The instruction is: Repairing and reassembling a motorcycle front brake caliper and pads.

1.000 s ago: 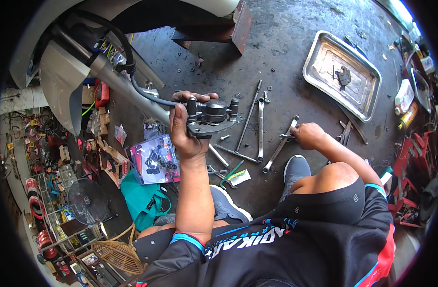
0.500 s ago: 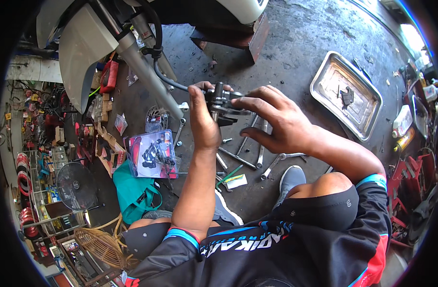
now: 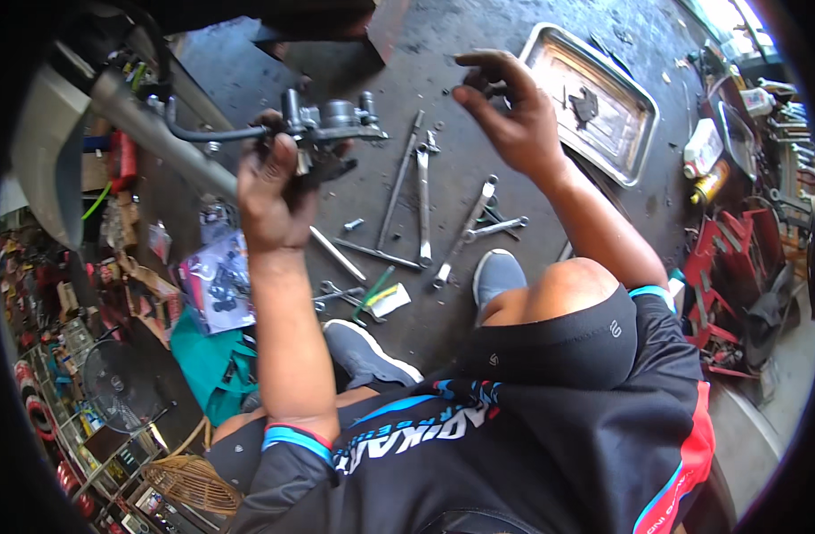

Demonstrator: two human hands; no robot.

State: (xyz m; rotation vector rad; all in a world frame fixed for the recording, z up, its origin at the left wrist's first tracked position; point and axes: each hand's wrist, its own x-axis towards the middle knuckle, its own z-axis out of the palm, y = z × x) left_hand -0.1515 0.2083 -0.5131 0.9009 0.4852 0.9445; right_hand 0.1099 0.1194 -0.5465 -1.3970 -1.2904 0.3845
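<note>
My left hand (image 3: 274,191) is wrapped round a metal brake caliper (image 3: 336,116), raised above the floor at the left of centre. A grey brake hose (image 3: 216,135) runs from the caliper toward the motorcycle's front fork (image 3: 154,125). Below the caliper body, by my fingers, a dark piece sticks out. My right hand (image 3: 519,120) is apart from it, beside the metal tray (image 3: 640,156), with thumb and forefinger spread; the other fingers curl in shadow. A small black part, like a brake pad (image 3: 585,105), lies in the tray.
Several wrenches, including a combination wrench (image 3: 423,205), and a loose bolt (image 3: 354,224) lie on the floor before my shoes. A clear plastic bag of parts (image 3: 218,285) and a teal bag (image 3: 202,356) are at left. Red metal stands (image 3: 728,258) and bottles (image 3: 703,147) line the right.
My right hand has left the caliper and moved toward the tray. My left hand still holds the caliper, now turned to show its round piston side. The view has shifted.
</note>
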